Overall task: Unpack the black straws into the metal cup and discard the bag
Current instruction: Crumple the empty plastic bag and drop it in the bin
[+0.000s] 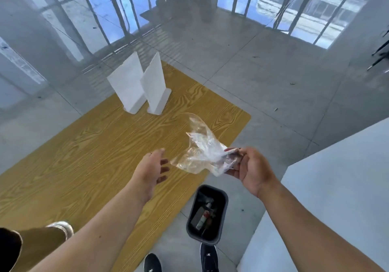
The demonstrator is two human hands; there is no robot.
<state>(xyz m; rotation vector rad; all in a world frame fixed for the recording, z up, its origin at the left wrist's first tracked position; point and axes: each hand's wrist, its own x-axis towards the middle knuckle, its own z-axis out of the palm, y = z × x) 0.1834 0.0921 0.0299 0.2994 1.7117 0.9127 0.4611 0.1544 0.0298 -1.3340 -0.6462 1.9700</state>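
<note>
My right hand (251, 169) pinches one end of a crumpled clear plastic bag (201, 148), which hangs in the air above the table's near right corner. The bag looks empty. My left hand (152, 167) is just left of the bag with relaxed fingers, apart from it and holding nothing. At the lower left edge of the view a metal cup (61, 228) shows only as a shiny rim, with black straws (8, 248) sticking out towards me. On the floor below the bag stands a black bin (207, 214) holding some rubbish.
The yellow wood-grain table (84, 156) carries two upright white stands (136, 86) at its far side. A white counter (341, 187) is on the right. My black shoes (208, 258) stand on grey floor tiles next to the bin.
</note>
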